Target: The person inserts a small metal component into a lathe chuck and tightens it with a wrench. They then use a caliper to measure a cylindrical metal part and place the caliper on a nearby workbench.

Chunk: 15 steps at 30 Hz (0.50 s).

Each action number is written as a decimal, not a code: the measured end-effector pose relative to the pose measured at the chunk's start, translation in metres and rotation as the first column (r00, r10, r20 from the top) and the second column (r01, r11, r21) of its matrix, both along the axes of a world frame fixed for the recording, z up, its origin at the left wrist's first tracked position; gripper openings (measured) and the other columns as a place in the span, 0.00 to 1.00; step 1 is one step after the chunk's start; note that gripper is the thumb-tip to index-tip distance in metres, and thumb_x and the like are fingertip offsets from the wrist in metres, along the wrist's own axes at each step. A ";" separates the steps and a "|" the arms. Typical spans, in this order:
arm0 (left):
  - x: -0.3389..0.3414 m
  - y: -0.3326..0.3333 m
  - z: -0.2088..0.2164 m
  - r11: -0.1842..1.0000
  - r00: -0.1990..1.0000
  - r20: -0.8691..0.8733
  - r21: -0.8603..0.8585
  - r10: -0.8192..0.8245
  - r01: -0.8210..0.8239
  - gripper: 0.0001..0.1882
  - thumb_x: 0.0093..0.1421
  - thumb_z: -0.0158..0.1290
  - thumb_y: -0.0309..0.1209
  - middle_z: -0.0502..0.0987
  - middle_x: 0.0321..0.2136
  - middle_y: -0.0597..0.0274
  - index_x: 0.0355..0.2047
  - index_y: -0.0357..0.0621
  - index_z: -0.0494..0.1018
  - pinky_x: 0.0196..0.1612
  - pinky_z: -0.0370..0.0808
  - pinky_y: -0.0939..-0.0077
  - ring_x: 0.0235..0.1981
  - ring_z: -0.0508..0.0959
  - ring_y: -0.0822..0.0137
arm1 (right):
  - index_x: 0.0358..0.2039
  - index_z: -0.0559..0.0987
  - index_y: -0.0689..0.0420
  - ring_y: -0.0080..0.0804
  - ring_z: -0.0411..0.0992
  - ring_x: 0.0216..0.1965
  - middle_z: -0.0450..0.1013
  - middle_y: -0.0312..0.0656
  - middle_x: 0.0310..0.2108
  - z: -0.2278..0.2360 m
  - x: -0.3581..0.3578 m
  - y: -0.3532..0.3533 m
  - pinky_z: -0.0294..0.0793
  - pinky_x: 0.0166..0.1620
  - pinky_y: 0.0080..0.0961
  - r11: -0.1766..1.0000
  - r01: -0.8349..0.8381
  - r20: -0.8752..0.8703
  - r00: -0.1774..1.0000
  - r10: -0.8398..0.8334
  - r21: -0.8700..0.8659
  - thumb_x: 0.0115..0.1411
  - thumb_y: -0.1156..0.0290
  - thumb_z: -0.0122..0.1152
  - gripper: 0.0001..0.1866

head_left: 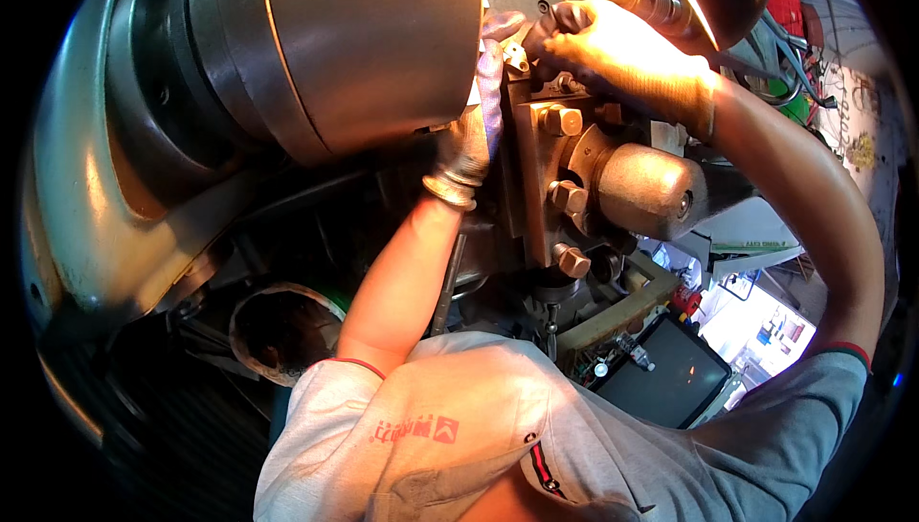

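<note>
Head view: left hand (pixel 485 112) beside metal cylinder (pixel 383 57); right hand (pixel 601 51) curled near bolted block (pixel 538 172); cannot tell what either grasps

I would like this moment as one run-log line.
left hand: gloved, beside metal cylinder | right hand: gloved, near bolted block

1. My left forearm (pixel 407 273) is slanting upward and slightly rightward.
2. My gloved left hand (pixel 476 120) is pointing its fingers upward, its palm side partly hidden.
3. My right arm (pixel 814 172) is bowing wide around the right side, its forearm angling up and leftward.
4. My gloved right hand (pixel 603 48) is curling its fingers leftward, near my left fingertips.
</note>
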<state>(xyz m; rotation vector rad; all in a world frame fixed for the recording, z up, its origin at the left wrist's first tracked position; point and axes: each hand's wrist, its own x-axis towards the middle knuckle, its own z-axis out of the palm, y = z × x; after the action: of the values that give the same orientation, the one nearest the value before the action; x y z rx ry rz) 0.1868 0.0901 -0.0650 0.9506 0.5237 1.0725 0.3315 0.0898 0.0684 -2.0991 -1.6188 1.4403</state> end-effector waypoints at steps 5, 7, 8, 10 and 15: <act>0.002 0.003 -0.010 0.995 0.995 -0.037 0.016 -0.095 0.095 0.23 0.70 0.40 0.46 0.72 0.46 0.59 0.48 0.39 0.72 0.51 0.69 0.74 0.43 0.74 0.71 | 0.40 0.79 0.61 0.33 0.77 0.32 0.77 0.44 0.30 0.007 -0.011 -0.018 0.76 0.36 0.25 0.979 -0.136 0.366 0.928 0.073 0.150 0.64 0.71 0.50 0.11; 0.003 0.004 -0.016 0.995 0.991 -0.087 0.024 -0.099 0.101 0.23 0.70 0.41 0.46 0.74 0.38 0.61 0.47 0.39 0.72 0.45 0.73 0.77 0.36 0.75 0.72 | 0.38 0.79 0.61 0.37 0.77 0.33 0.77 0.46 0.30 0.004 -0.007 -0.028 0.76 0.39 0.28 0.919 -0.249 0.416 0.903 0.106 0.306 0.64 0.70 0.52 0.10; 0.003 0.004 -0.017 0.993 0.989 -0.086 -0.006 -0.117 0.117 0.22 0.70 0.41 0.47 0.75 0.35 0.62 0.46 0.39 0.72 0.43 0.73 0.78 0.35 0.75 0.72 | 0.35 0.81 0.60 0.43 0.78 0.32 0.78 0.49 0.29 0.010 -0.015 -0.029 0.77 0.39 0.32 0.913 -0.203 0.427 0.904 0.036 0.353 0.63 0.68 0.53 0.11; 0.002 0.003 -0.015 0.986 0.984 -0.080 -0.064 -0.157 0.152 0.22 0.70 0.41 0.47 0.75 0.29 0.63 0.46 0.39 0.72 0.41 0.74 0.79 0.33 0.76 0.72 | 0.39 0.81 0.59 0.44 0.78 0.33 0.78 0.51 0.30 0.021 -0.023 -0.029 0.76 0.40 0.32 0.940 -0.109 0.381 0.924 -0.024 0.323 0.64 0.66 0.54 0.12; 0.024 0.004 -0.079 0.907 0.944 0.310 -0.354 -0.117 0.229 0.21 0.69 0.42 0.46 0.75 0.31 0.64 0.53 0.43 0.65 0.40 0.76 0.81 0.33 0.76 0.74 | 0.44 0.80 0.57 0.29 0.75 0.40 0.78 0.42 0.38 0.030 -0.036 -0.028 0.75 0.46 0.24 0.920 -0.130 0.297 0.955 0.016 0.368 0.66 0.70 0.53 0.11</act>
<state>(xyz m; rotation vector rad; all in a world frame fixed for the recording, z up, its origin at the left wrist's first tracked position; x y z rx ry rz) 0.2104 0.0939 -0.1436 0.4744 0.3847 0.8796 0.2956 0.0620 0.0981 -2.0979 -1.9139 0.7629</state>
